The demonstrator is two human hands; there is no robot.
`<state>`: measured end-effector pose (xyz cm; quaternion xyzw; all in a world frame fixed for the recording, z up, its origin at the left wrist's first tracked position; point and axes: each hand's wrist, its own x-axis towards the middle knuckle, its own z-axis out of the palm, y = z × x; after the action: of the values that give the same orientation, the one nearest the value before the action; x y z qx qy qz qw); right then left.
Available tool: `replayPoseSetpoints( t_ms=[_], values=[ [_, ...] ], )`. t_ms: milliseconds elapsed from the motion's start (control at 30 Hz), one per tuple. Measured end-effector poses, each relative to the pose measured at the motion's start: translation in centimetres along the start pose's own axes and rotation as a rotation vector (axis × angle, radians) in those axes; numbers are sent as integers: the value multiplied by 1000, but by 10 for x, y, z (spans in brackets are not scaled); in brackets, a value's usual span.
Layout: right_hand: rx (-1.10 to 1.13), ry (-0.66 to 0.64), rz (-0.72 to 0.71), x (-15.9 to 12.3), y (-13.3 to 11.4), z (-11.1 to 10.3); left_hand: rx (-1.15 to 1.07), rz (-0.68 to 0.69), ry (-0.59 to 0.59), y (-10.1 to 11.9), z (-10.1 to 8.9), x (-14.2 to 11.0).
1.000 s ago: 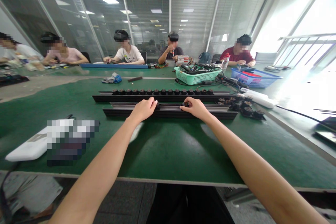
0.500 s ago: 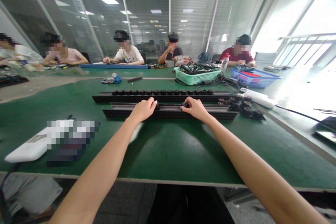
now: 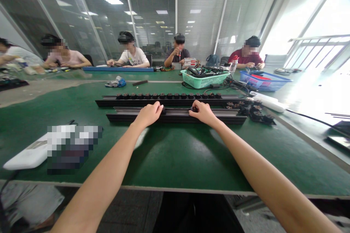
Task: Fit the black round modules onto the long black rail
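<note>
A long black rail (image 3: pixel 175 118) with a metallic inner channel lies across the green table in front of me. My left hand (image 3: pixel 150 113) is closed at the rail's middle, its fingers against a small black part (image 3: pixel 163 110) that is mostly covered. Further right on the same rail, my right hand (image 3: pixel 203 113) pinches another small round black part (image 3: pixel 194 109) between thumb and fingers. Just behind lies a second black rail (image 3: pixel 131 102), with a row of several round black parts (image 3: pixel 169 96) set along it.
Loose black parts (image 3: pixel 259 113) lie by the rails' right ends. Behind them are a white power strip (image 3: pixel 269 102), a green basket of cables (image 3: pixel 205 80) and a blue basket (image 3: pixel 276 82). A white device (image 3: pixel 27 154) sits at left. Several people sit across the table.
Both hands keep practically the same place and grip on the rail. The whole view has shifted very slightly.
</note>
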<state>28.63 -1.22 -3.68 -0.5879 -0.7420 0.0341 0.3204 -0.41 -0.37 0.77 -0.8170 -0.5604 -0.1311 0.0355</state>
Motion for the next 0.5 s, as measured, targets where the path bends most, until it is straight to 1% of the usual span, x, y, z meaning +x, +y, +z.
replayPoseSetpoints(
  t_ms=[133,200,300,500],
  values=[
    [37,-55,19,1,0,-8,3,1,2,-1,1,0],
    [45,-90,48,1,0,-14,12,-2,7,0,1,0],
    [39,-109,92,1,0,-20,19,-4,9,0,2,0],
    [41,-91,100,-1,0,-15,10,-5,2,0,1,1]
  ],
)
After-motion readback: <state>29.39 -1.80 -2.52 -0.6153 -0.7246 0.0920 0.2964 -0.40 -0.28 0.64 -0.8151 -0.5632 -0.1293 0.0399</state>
